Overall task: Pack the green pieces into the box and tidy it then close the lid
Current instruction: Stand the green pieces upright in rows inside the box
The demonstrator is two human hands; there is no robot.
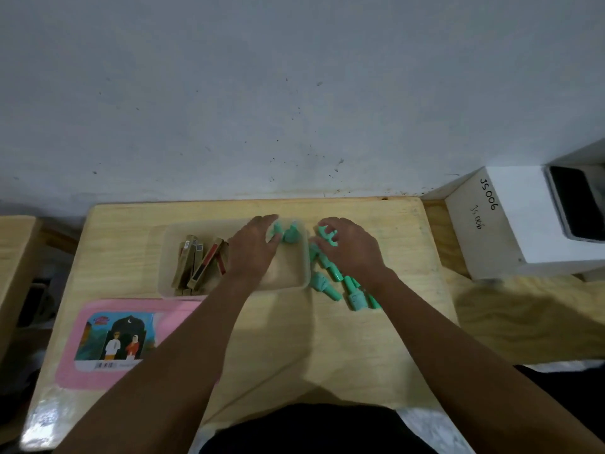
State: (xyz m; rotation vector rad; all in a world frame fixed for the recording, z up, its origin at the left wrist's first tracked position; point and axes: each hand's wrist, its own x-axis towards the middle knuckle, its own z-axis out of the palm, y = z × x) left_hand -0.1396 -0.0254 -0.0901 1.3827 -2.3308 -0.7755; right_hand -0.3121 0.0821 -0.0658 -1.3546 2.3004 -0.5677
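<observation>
While reaching over the far right corner of the translucent box (296, 283), left hand (253, 245) curling fingers (274, 239) around a mint-green piece (277, 228), a second one (291, 235) standing just beside it inside the box. Right hand (348, 247) pinching another green piece (327, 235) on the counter (376, 339), just outside the box's right wall. Remaining green pieces (343, 286) lying in a loose heap beneath the right wrist: small bottle shapes, wide bodies, narrow caps, long axes slanting mostly toward the near right. Brown sticks (199, 263) filling the box's left end; pink lid (108, 342) lying flat nearby.
</observation>
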